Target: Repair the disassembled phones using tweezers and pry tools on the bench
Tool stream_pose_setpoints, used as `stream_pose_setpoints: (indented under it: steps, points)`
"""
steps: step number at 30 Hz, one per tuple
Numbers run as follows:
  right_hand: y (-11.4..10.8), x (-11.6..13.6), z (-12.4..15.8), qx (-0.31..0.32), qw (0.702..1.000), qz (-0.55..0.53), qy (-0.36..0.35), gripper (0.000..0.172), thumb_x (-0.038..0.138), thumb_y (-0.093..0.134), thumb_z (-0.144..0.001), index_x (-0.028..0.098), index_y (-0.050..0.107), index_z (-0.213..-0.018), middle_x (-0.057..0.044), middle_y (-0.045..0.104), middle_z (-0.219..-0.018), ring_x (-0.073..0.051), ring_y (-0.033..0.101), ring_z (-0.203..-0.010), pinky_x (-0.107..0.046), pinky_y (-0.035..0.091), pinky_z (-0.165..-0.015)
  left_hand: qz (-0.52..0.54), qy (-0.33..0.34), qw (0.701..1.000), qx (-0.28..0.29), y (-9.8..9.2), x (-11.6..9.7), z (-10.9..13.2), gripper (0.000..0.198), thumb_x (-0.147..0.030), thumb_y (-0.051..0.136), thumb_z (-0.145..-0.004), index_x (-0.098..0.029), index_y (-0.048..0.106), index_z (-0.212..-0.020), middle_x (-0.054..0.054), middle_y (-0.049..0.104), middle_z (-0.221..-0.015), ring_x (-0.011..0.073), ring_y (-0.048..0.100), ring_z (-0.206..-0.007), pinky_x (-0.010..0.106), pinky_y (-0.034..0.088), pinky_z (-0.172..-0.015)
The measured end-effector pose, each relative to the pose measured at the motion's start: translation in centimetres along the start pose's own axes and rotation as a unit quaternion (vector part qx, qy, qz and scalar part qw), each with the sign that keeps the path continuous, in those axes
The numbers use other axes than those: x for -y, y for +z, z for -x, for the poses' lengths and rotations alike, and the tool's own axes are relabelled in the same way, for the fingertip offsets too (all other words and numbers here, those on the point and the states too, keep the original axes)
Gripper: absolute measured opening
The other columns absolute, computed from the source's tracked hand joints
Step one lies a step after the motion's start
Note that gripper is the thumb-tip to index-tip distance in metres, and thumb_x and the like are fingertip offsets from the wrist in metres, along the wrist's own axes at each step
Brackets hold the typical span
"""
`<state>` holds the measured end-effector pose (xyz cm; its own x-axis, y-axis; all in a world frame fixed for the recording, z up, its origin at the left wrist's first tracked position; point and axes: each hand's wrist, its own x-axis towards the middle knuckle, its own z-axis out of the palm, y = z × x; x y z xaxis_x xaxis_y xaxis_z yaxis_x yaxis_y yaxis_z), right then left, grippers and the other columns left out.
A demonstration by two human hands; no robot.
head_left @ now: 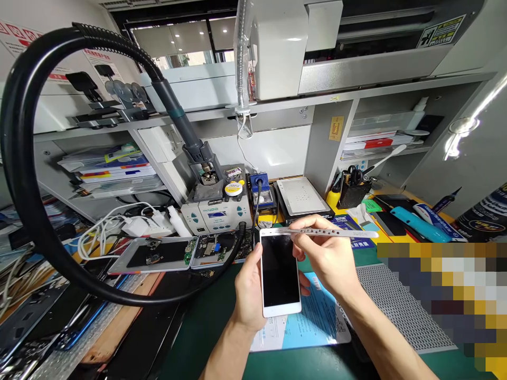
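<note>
My left hand (249, 285) is closed around a white smartphone (281, 272), thumb along its left edge and fingertips showing past the right one. The phone is upright in the view, its dark screen facing me. In my right hand (327, 256) is a pair of metal tweezers (336, 233), pinched between thumb and fingers. Their tips lie at the phone's top edge; whether they touch it I cannot tell. Beneath the phone is a blue and white printed sheet (317, 316) on the green mat (222, 327).
A hot-air station (217, 214) stands behind, its thick black hose (24, 174) looping across the left. Two trays of phone parts (158, 253) sit left of centre. On the right lie a perforated grey mat (400, 306) and a teal tool (422, 224). A black pen holder (354, 192) holds scissors.
</note>
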<state>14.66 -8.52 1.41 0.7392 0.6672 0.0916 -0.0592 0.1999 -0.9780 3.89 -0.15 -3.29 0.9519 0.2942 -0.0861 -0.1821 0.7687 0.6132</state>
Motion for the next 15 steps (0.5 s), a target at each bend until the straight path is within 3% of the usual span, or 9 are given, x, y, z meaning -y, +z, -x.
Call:
stream_pose_setpoints:
  steps: [5,9,15]
  points:
    - [-0.05,-0.12,-0.02,0.004,1.000,0.024,-0.015,0.018,0.033,0.075,-0.077,0.020,0.066,-0.085,0.004,0.059,-0.055,-0.011,0.050,-0.034,-0.018,0.038,-0.026,0.013,0.012,1.000,-0.005,0.03,0.01,0.13,0.055,-0.052,0.038,-0.100,-0.013,0.070,-0.120,0.012,0.077,-0.088,0.0290,0.073,-0.080,0.042,0.054,-0.079]
    - [-0.08,-0.20,-0.02,0.004,1.000,-0.012,0.008,0.018,0.033,0.073,-0.079,0.021,0.064,-0.088,0.006,0.057,-0.054,-0.009,0.043,-0.029,-0.020,0.037,-0.024,0.011,0.001,1.000,-0.013,0.08,0.00,0.17,0.057,-0.054,0.041,-0.098,-0.011,0.070,-0.121,0.014,0.077,-0.095,0.0327,0.073,-0.090,0.044,0.054,-0.084]
    - [0.03,0.00,0.04,0.010,1.000,-0.004,0.002,0.019,0.033,0.075,-0.080,0.021,0.063,-0.088,0.006,0.057,-0.055,-0.010,0.047,-0.034,-0.018,0.040,-0.026,0.016,0.013,0.999,-0.028,0.49,-0.12,0.01,0.052,-0.052,0.044,-0.097,-0.013,0.069,-0.122,0.013,0.077,-0.096,0.0332,0.073,-0.091,0.045,0.054,-0.084]
